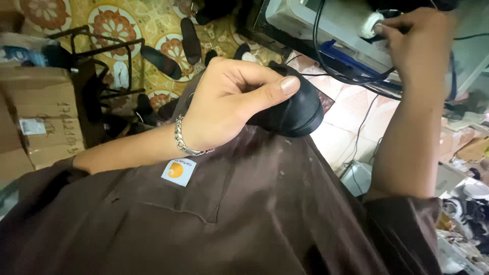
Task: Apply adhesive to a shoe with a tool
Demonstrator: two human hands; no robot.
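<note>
My left hand (229,104), with a silver chain bracelet at the wrist, grips a black leather shoe (295,109) against my brown shirt, thumb lying along its upper. My right hand (415,43) reaches up to the top right and pinches a small white round part (371,23) on a pale grey machine (326,23). Its fingers are closed on that part. My forearm runs down the right side of the view.
Black cables (356,79) hang from the machine over a pale tiled floor. Several dark shoes and soles (160,61) lie on a yellow patterned mat beside a black metal stand (97,66). Cardboard boxes (35,112) stack at the left; clutter fills the lower right.
</note>
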